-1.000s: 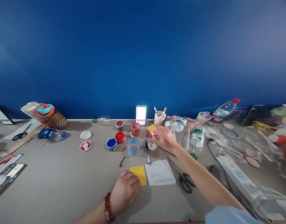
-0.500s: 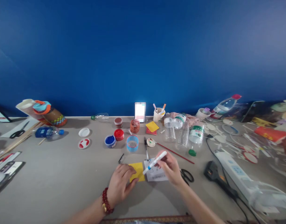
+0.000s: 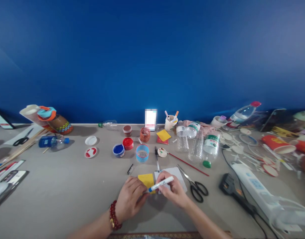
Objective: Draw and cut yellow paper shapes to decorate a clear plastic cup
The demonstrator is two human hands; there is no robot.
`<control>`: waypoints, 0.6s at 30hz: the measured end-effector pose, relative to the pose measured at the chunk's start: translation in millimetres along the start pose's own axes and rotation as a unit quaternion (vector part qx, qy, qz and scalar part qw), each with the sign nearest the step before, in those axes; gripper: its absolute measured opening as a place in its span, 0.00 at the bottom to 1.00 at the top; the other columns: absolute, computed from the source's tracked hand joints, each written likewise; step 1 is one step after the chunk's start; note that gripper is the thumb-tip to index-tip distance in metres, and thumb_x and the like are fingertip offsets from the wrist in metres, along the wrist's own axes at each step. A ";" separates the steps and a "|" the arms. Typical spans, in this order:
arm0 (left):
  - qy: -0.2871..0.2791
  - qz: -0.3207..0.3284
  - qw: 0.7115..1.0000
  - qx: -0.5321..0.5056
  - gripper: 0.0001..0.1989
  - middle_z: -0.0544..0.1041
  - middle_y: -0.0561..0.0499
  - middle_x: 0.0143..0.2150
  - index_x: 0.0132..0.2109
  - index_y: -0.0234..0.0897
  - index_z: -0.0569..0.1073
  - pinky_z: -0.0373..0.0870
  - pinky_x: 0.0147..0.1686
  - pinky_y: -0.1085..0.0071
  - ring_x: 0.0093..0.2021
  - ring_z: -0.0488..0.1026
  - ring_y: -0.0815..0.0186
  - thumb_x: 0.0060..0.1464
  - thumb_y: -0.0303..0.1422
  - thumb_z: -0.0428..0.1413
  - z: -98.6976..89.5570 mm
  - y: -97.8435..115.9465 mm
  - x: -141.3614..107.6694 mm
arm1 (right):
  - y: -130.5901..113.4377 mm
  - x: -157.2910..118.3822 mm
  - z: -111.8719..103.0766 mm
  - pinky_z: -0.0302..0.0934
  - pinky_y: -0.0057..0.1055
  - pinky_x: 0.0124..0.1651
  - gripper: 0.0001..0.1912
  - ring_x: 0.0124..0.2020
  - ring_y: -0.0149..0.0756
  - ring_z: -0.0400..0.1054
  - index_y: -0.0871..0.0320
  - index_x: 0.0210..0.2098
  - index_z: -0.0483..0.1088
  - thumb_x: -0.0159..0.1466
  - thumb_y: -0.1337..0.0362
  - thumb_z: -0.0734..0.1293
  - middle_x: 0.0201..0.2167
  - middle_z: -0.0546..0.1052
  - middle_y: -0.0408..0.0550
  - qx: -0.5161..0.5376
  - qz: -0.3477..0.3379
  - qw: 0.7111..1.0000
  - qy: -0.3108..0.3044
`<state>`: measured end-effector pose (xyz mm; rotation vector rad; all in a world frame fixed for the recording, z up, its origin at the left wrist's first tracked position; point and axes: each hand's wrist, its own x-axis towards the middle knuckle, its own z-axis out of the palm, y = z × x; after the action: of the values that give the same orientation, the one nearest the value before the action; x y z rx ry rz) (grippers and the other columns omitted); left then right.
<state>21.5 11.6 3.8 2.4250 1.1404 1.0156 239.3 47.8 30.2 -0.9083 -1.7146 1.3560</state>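
Note:
A white marker point(image 3: 164, 182) with a blue end is gripped by my right hand point(image 3: 173, 191), its blue end pointing left. My left hand point(image 3: 132, 196), with a red bead bracelet on the wrist, has its fingers closed at that blue end; whether they grip the cap is hard to make out. Behind the hands a yellow paper point(image 3: 146, 179) lies flat, partly covered by my left fingers. A white sheet point(image 3: 178, 174) sits under and behind my right hand. To the right are black-handled scissors point(image 3: 197, 191), and a black pen point(image 3: 156, 159) lies just behind the sheet.
Behind the papers stand a blue-rimmed clear cup point(image 3: 142, 153), a blue paint jar point(image 3: 118, 150) and a red one point(image 3: 128, 143). Plastic bottles point(image 3: 211, 146), a glue gun point(image 3: 235, 192) and a power strip point(image 3: 254, 182) are at the right. A blue-labelled bottle point(image 3: 51, 141) lies left.
The marker has tilted flatter and lowered, its blue end now at my left fingers. My right hand has moved down and left, uncovering the scissors' blades. My left fingers have drawn together.

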 end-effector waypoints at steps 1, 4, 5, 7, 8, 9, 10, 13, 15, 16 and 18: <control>-0.001 0.003 1.000 -0.001 0.03 0.75 0.49 0.33 0.38 0.37 0.69 0.62 0.40 0.64 0.35 0.69 0.62 0.60 0.28 0.52 -0.2 0.2 -0.3 | -0.2 -0.7 -0.1 0.60 0.28 0.30 0.10 0.26 0.33 0.65 0.58 0.32 0.68 0.62 0.57 0.65 0.26 0.71 0.44 -0.008 -0.001 1.000 -0.011; 0.001 0.015 1.000 0.001 0.03 0.75 0.49 0.32 0.39 0.37 0.70 0.63 0.42 0.64 0.35 0.70 0.63 0.60 0.28 0.52 -1.0 0.5 -0.4 | 1.1 -2.1 -0.4 0.59 0.28 0.31 0.10 0.28 0.33 0.65 0.58 0.33 0.69 0.62 0.57 0.65 0.26 0.72 0.45 -0.026 -0.001 0.999 -0.036; 0.002 0.018 1.000 0.001 0.03 0.75 0.49 0.32 0.39 0.37 0.70 0.63 0.42 0.64 0.35 0.70 0.63 0.60 0.28 0.52 -1.3 0.6 -0.2 | 1.9 -2.3 -0.5 0.59 0.28 0.31 0.10 0.28 0.33 0.65 0.58 0.33 0.70 0.62 0.57 0.65 0.26 0.72 0.45 -0.027 0.000 0.999 -0.041; 0.004 0.020 1.000 0.000 0.03 0.76 0.49 0.33 0.39 0.37 0.70 0.63 0.42 0.64 0.35 0.70 0.63 0.60 0.28 0.52 -1.8 0.6 0.3 | 3.4 -2.2 -0.5 0.58 0.28 0.31 0.10 0.27 0.33 0.65 0.58 0.33 0.70 0.62 0.58 0.65 0.26 0.73 0.45 -0.024 0.002 0.999 -0.045; 0.006 0.019 1.000 -0.001 0.03 0.76 0.49 0.32 0.39 0.37 0.70 0.63 0.42 0.64 0.34 0.70 0.63 0.60 0.28 0.52 -2.0 0.6 0.6 | 3.9 -2.0 -0.5 0.58 0.28 0.31 0.10 0.27 0.33 0.65 0.58 0.32 0.70 0.62 0.58 0.65 0.25 0.73 0.45 -0.021 0.002 0.999 -0.045; 0.008 0.019 1.000 -0.003 0.03 0.76 0.49 0.32 0.39 0.37 0.70 0.63 0.42 0.64 0.34 0.70 0.63 0.60 0.28 0.52 -2.3 0.7 0.8 | 4.2 -1.7 -0.3 0.58 0.28 0.30 0.10 0.26 0.33 0.64 0.58 0.32 0.70 0.62 0.58 0.65 0.25 0.73 0.45 -0.018 0.001 0.999 -0.044; 0.008 0.018 1.000 -0.005 0.03 0.76 0.49 0.32 0.39 0.37 0.70 0.63 0.42 0.63 0.34 0.70 0.63 0.60 0.28 0.51 -2.7 0.9 1.0 | 4.3 -1.5 -0.1 0.58 0.28 0.30 0.10 0.26 0.33 0.65 0.58 0.32 0.71 0.62 0.58 0.65 0.25 0.73 0.45 -0.013 -0.001 0.999 -0.044; 0.006 0.016 1.000 -0.008 0.05 0.75 0.49 0.32 0.39 0.37 0.70 0.63 0.42 0.63 0.34 0.70 0.63 0.61 0.28 0.50 -4.5 2.1 1.8 | 3.9 -1.5 0.9 0.58 0.27 0.30 0.10 0.26 0.32 0.65 0.58 0.32 0.70 0.62 0.57 0.66 0.24 0.74 0.45 0.002 -0.003 0.999 -0.040; 0.003 0.016 1.000 -0.009 0.06 0.76 0.49 0.32 0.39 0.37 0.70 0.64 0.41 0.64 0.34 0.71 0.63 0.62 0.28 0.49 -5.5 2.8 2.5 | 4.0 -2.0 1.3 0.58 0.27 0.29 0.11 0.25 0.32 0.65 0.58 0.32 0.70 0.62 0.56 0.66 0.24 0.74 0.44 0.009 -0.001 0.999 -0.040; 0.005 0.017 1.000 -0.011 0.06 0.76 0.49 0.32 0.39 0.37 0.70 0.64 0.41 0.64 0.33 0.71 0.64 0.62 0.28 0.49 -5.9 3.0 2.8 | 4.3 -2.3 1.4 0.58 0.27 0.29 0.11 0.25 0.32 0.65 0.58 0.32 0.71 0.62 0.56 0.66 0.24 0.74 0.44 0.011 0.001 0.999 -0.040; 0.012 0.022 1.000 -0.014 0.06 0.76 0.48 0.31 0.39 0.37 0.70 0.65 0.40 0.64 0.33 0.71 0.64 0.62 0.29 0.48 -6.1 3.1 3.2 | 5.4 -2.8 1.4 0.58 0.27 0.29 0.12 0.25 0.32 0.66 0.58 0.32 0.71 0.63 0.56 0.66 0.24 0.75 0.45 0.014 0.004 0.999 -0.041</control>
<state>20.4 11.7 11.3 2.4329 1.0768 1.0701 239.8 45.7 24.4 -0.8550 -1.7500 1.4371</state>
